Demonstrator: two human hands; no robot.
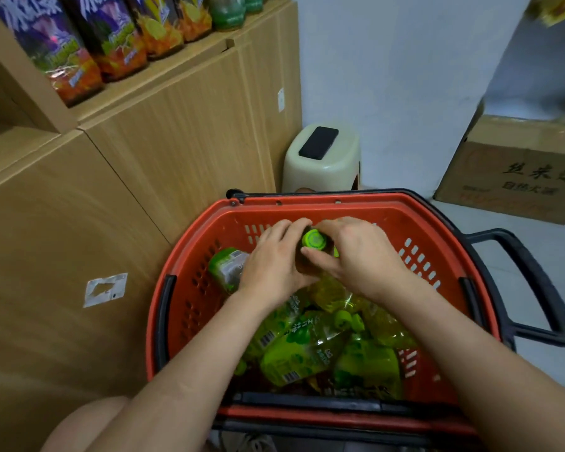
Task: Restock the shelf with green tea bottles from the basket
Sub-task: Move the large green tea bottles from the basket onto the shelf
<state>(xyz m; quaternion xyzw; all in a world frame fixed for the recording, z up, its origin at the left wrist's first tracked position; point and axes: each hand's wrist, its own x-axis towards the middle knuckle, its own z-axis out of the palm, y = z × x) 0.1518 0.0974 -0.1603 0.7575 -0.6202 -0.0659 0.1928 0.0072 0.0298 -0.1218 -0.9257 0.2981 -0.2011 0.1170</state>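
Both hands work inside the red perforated plastic shopping basket. The left hand and right hand have their fingers closed around one upright clear plastic green tea bottle with a green screw cap, gripping it at the neck and shoulder near the basket's far wall. More green-labelled bottles lie piled on their sides below. A full bottle is judged moderately heavy, with a stiff cap, a thin yielding wall and a smooth label film that may slip; grip the shoulder just under the cap. The light wood-grain shelf unit stands at left, its upper tier holding a row of drink bottles. A cream plastic stool carrying a black phone and a brown cardboard box stand on the pale floor beyond.
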